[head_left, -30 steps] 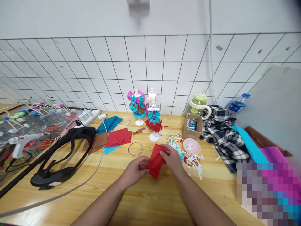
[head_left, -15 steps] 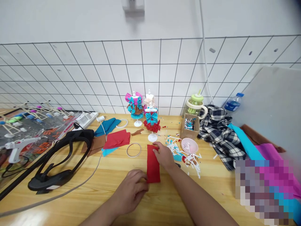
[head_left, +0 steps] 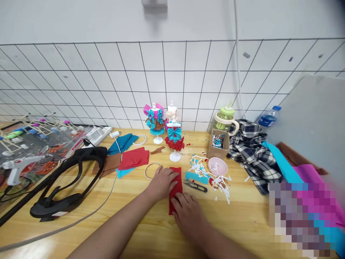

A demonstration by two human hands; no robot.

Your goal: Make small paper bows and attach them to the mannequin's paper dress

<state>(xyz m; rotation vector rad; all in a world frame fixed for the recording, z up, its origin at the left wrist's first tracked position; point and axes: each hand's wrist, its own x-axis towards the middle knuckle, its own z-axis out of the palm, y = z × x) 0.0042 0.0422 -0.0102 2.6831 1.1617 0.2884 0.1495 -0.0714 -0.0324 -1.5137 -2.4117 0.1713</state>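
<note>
In front of you a strip of red crepe fabric (head_left: 178,186) lies flat on the wooden surface (head_left: 156,233), its long side pointing away from you. Your left hand (head_left: 162,182) rests over the upper part of it, with the fingers spread across the strip. Your right hand (head_left: 190,212) is placed on the lower part, nearer to you, also with open fingers, which are slightly bent. You are not pinching the strip with either hand, as far as it can be seen.

Just beside your left hand there is a thin ring (head_left: 145,172), partly covered by it. To the right of the strip lie black thread snips (head_left: 198,187) and, just beyond them, a blue strip (head_left: 196,177). Near these are scattered white scraps (head_left: 198,167) and a pink dish (head_left: 222,166). Farther left you have a folded red piece (head_left: 134,158), which lies partly over brown and light blue pieces. Beyond the strip stands a small mannequin (head_left: 174,140) in blue and red, with two other dressed mannequins behind it.
</note>
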